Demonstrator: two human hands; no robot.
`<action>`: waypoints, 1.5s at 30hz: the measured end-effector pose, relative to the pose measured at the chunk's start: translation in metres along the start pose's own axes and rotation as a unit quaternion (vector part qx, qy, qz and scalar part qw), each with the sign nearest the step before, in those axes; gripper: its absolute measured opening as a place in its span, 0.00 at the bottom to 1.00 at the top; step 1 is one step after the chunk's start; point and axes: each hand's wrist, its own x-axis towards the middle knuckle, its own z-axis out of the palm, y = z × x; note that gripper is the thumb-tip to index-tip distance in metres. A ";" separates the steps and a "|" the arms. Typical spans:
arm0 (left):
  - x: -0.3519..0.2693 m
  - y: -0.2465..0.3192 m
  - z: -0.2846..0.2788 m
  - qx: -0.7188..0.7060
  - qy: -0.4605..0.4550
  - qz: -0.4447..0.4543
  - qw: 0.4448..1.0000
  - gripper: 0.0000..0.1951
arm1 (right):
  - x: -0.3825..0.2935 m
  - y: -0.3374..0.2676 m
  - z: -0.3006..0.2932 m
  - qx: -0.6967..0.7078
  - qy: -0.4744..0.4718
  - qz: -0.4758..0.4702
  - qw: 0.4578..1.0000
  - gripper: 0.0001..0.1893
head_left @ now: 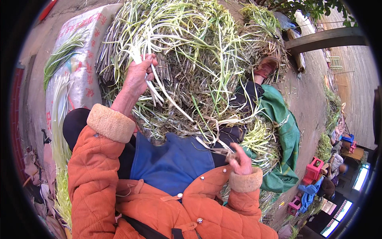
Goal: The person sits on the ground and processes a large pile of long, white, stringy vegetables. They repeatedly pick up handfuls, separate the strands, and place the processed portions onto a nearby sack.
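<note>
My left hand [138, 71] is raised over the near left of a heap of leafy stalks, closed around several long white stalks [154, 94], perhaps blanched garlic shoots. Their pale leaves trail away over the heap [191, 59] of green tops and dry brown stems. Low over the right side of my lap, beside the blue apron [173, 161], is my right hand [241, 161], slightly blurred. Dry brownish husk [222, 150] lies at its fingertips; whether the fingers grip it is unclear. Loose pale stalks cross the lap's far edge.
A white woven sack [101, 33] with red writing lies at left, bearing a green bundle [64, 52]; a pale bundle [59, 98] lies along it. A green sack [291, 143] curves around cut leaves [259, 140] at right. Beyond are a red stool [313, 168] and people [335, 164].
</note>
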 end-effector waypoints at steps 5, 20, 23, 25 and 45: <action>-0.019 -0.008 0.033 0.014 -0.031 -0.017 0.999 0.08 | 0.102 -0.050 0.065 -0.154 0.040 -0.292 0.943 0.30; -0.021 0.049 0.030 0.100 -0.014 -0.003 0.995 0.11 | 0.092 -0.002 0.141 -0.063 -0.371 -0.008 0.926 0.09; -0.006 0.120 0.006 -0.086 -0.008 0.183 0.979 0.14 | 0.099 0.010 0.114 -0.152 -0.340 -0.096 0.923 0.08; -0.006 0.119 -0.002 -0.052 0.010 0.279 0.959 0.14 | 0.141 0.019 0.078 -0.074 -0.136 -0.145 0.977 0.10; -0.036 -0.068 0.034 0.132 -0.068 -0.217 0.965 0.08 | 0.144 0.027 0.138 0.203 0.003 -0.128 0.971 0.09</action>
